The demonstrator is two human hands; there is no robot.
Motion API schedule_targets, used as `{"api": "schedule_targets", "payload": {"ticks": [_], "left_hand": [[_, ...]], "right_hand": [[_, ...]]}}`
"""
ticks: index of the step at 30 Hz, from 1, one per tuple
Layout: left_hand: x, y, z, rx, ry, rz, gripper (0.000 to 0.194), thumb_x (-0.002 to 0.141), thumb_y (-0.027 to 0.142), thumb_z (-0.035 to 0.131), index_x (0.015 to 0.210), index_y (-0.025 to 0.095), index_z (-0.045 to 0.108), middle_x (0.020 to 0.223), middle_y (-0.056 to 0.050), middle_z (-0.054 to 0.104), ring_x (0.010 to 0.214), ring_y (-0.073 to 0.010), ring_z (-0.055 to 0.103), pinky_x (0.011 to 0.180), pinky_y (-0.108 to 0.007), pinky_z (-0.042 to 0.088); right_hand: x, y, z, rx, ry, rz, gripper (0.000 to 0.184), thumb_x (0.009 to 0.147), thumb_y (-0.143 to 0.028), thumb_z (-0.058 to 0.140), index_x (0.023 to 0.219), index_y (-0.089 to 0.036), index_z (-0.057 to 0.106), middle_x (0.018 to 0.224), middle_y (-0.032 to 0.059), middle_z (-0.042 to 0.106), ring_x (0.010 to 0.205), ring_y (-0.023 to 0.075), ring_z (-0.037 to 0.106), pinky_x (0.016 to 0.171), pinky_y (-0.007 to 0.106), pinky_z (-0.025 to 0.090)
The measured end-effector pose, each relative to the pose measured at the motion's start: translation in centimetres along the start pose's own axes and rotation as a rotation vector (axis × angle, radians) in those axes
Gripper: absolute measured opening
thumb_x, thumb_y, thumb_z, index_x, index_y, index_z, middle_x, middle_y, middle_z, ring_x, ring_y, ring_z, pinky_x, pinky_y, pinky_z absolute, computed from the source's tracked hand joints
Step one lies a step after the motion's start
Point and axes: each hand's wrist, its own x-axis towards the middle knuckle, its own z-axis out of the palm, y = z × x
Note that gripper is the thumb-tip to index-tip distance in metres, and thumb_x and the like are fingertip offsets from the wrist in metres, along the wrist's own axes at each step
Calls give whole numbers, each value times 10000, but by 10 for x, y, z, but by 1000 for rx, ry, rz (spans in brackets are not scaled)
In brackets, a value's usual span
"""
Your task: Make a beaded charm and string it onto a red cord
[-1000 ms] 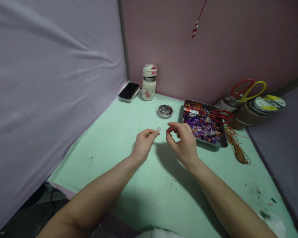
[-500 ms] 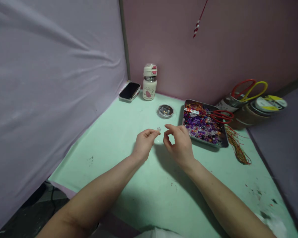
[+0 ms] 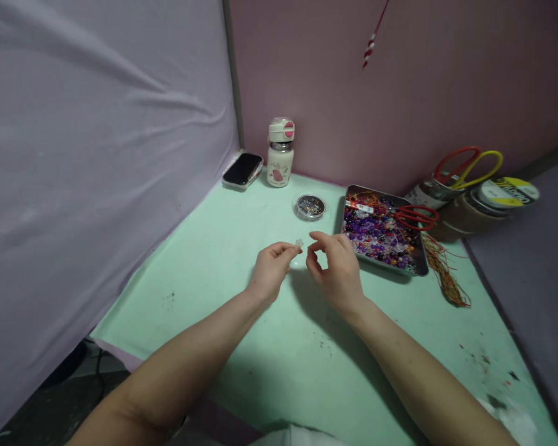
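Holding clear piece at L fingertips, R hand just beside

Nearest were the 2 hands, over the bench point(image 3: 214, 266). L hand point(image 3: 268, 269) had 1 small clear piece point(image 3: 299, 243), prob. beaded, pinched btwn thumb & finger. It lay in the gap btwn the hands: at L tips, just left of R tips, not visibly touching R. L was nearer, obv., as it had the grip. Long axis: too small to tell. R hand point(image 3: 337, 266) was curled, thumb near a bent finger, forefinger out; couldn't tell if it gripped anything fine, e.g. thread.

Beyond, to the right: 1 cord bundle point(image 3: 450, 284), then 1 metal tray point(image 3: 385, 266) w/ mixed beads (too many to count) & 1 red-handled tool point(image 3: 416, 217), prob. scissors. Straight ahead: 1 round dish point(image 3: 311, 218) of small shiny bits.

Far right: 2 jars point(image 3: 469, 214), one w/ 1 red & 1 yellow handle point(image 3: 469, 168) sticking up. Far left: 1 phone point(image 3: 243, 170), 1 bottle point(image 3: 279, 166) upright beside it. Farthest, against the wall: 1 red-&-white twist point(image 3: 369, 48) hanging.
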Motion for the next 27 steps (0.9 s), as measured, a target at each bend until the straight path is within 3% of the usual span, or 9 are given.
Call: {"api": "schedule_targets", "payload": {"ticks": [14, 18, 27], "left_hand": [[-1, -2, 0, -17, 3, 71, 237, 710, 403, 691, 721, 166, 674, 730, -6, 630, 579, -77, 416, 553, -236, 295], [2, -2, 0, -65, 16, 38, 233, 706, 391, 693, 717, 160, 667, 750, -10, 633, 538, -60, 358, 524, -233, 271], [2, -1, 0, -44, 19, 29, 256, 694, 412, 690, 721, 159, 668, 780, -39, 649, 575, -78, 421, 534, -242, 305]], "right_hand": [[1, -1, 0, -10, 19, -34, 368, 825, -67, 520, 1156, -228, 499, 799, 29, 639, 766, 214, 507, 718, 366, 459], [1, -3, -1, -21, 27, -39, 374, 813, -61, 527, 1146, -228, 497, 789, 25, 627, 759, 213, 503, 718, 369, 461], [1, -3, -1, -9, 22, -28, 369, 818, -63, 535, 1151, -214, 485, 793, 26, 626, 766, 205, 497, 722, 359, 460]]}}
